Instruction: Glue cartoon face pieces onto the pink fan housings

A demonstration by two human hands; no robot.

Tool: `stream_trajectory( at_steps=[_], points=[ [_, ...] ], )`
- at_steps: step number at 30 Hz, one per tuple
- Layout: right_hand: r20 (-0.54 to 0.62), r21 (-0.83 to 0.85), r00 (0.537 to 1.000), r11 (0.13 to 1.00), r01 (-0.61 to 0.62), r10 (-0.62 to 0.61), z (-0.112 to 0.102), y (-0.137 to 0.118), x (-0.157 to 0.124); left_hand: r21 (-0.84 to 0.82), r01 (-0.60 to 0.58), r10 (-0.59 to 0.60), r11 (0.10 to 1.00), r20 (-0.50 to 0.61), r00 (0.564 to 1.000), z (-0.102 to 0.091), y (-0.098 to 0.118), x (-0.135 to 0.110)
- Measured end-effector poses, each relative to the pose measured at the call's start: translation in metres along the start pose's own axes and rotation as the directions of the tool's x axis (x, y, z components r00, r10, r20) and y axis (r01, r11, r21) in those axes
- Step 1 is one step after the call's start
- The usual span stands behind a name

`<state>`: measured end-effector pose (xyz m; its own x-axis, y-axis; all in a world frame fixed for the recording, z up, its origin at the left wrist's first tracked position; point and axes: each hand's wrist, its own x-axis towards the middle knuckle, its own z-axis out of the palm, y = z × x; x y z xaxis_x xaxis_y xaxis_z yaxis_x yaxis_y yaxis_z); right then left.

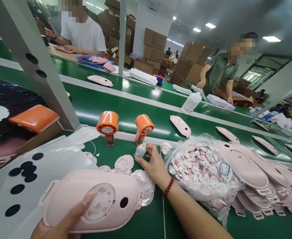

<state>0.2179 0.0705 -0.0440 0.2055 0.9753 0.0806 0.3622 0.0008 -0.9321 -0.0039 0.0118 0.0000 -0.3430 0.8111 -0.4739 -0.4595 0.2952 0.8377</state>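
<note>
My left hand (66, 215) grips a pale pink oval plastic cover (73, 192) at its lower edge, with the thumb lying on the round printed disc (103, 202) set in its face. A black dot sits beside that disc. Between the thumb and fingers of my right hand (154, 162) is a small translucent bottle (140, 151), held just in front of an orange handheld fan (144, 127). A second orange fan (107, 126) stands to its left. Beneath the bottle, behind the cover, lie loose round printed discs (124, 162) and a stack of silvery ones (146, 189).
A clear bag of small white-and-pink character pieces (198, 166) lies right of my right arm, beside piled pink covers (245, 166). More covers (181, 126) and a white bottle (191, 103) rest along the green belt. A sheet with black dots (18, 189) lies left. Co-workers stand opposite.
</note>
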Motion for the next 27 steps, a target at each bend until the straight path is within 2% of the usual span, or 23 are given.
stream_trajectory(
  at_steps=[2, 4, 6, 9, 11, 13, 17, 22, 27],
  points=[
    [0.033, 0.021, 0.998, 0.999, 0.043, -0.044, 0.003, 0.000, 0.002, -0.004, -0.002, 0.002, 1.000, -0.010, 1.000, 0.002, 0.002, 0.002],
    [0.041, 0.048, 0.995, 0.994, 0.094, -0.096, -0.003, -0.009, -0.007, -0.008, -0.008, 0.007, 1.000, -0.020, 1.000, 0.002, 0.002, 0.003],
    [0.045, 0.067, 0.981, 0.980, 0.186, -0.189, -0.017, -0.025, -0.025, -0.012, -0.019, 0.019, 1.000, -0.033, 0.999, -0.001, 0.000, 0.003],
    [0.053, 0.116, 0.926, 0.923, 0.366, -0.374, -0.038, -0.050, -0.060, -0.009, -0.055, 0.055, 0.998, -0.033, 0.998, -0.006, -0.006, -0.001],
    [0.024, 0.195, 0.903, 0.888, 0.416, -0.428, -0.046, -0.063, -0.079, 0.004, -0.081, 0.081, 0.997, -0.014, 0.997, -0.008, -0.012, -0.006],
    [-0.032, 0.251, 0.910, 0.878, 0.408, -0.413, -0.045, -0.071, -0.091, 0.010, -0.110, 0.110, 0.994, 0.006, 0.994, -0.009, -0.016, -0.013],
    [-0.087, 0.241, 0.918, 0.886, 0.396, -0.387, -0.035, -0.081, -0.099, 0.022, -0.224, 0.224, 0.974, -0.005, 0.975, -0.011, -0.023, -0.024],
    [-0.039, 0.222, 0.934, 0.909, 0.354, -0.354, -0.027, -0.090, -0.102, 0.045, -0.276, 0.275, 0.960, 0.029, 0.961, -0.021, -0.030, -0.030],
    [-0.002, 0.241, 0.935, 0.908, 0.343, -0.353, -0.024, -0.093, -0.105, 0.061, -0.293, 0.294, 0.954, -0.015, 0.956, -0.023, -0.027, -0.035]
  ],
)
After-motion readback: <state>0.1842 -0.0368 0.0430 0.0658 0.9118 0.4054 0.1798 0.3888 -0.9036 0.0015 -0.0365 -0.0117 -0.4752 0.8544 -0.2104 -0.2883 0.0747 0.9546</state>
